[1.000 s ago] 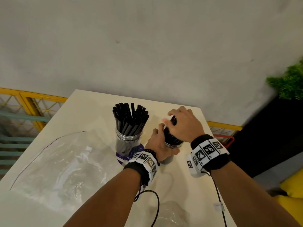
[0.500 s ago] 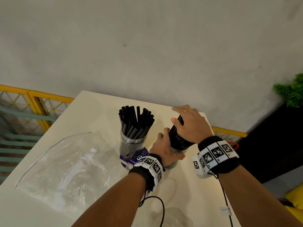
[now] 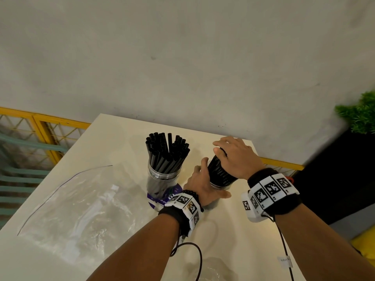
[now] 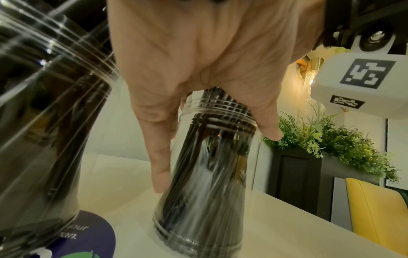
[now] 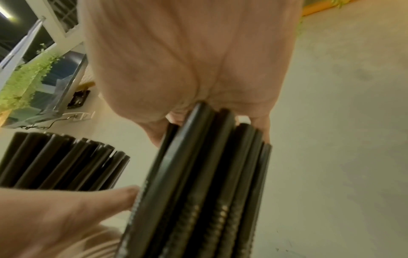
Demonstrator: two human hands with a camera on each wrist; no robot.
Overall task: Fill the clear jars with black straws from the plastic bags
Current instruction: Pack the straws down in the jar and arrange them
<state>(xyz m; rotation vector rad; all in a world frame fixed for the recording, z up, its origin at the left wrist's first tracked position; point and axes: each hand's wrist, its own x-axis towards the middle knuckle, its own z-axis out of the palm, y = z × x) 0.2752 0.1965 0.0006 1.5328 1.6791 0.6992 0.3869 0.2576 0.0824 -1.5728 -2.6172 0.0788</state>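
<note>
Head view: on the cream table (image 3: 113, 142), two clear jars side by side. Far jar (image 3: 162, 180) upright on a purple printed disc (image 3: 160, 197), packed with a fan of black straws (image 3: 167, 151). Near jar (image 3: 220, 186) just to its right, wrapped by the left hand (image 3: 203, 186), thumb across its front. Above it, the right hand (image 3: 236, 157) clasped over the top of a tight bundle of straws (image 3: 221, 171) leaning left, lower ends already inside the jar mouth. Left of both jars, flat on the table, an emptied clear plastic bag (image 3: 75, 201). More crumpled clear plastic (image 3: 213, 268) at the near edge. Green plant (image 3: 361, 114) at far right.

Left wrist view: left hand (image 4: 198, 61) gripping the threaded neck of the near jar (image 4: 205, 183), fingers (image 4: 161, 157) down its side, jar base on the table, dark straws visible through the wall. Far jar (image 4: 44, 122) close on the left, over the purple disc (image 4: 88, 240).

Right wrist view: right hand (image 5: 187, 61) curled round the upper end of the straw bundle (image 5: 198, 192). Left-hand thumb (image 5: 99, 200) touching the bundle low down. Other jar's straws (image 5: 61, 160) to the left.
</note>
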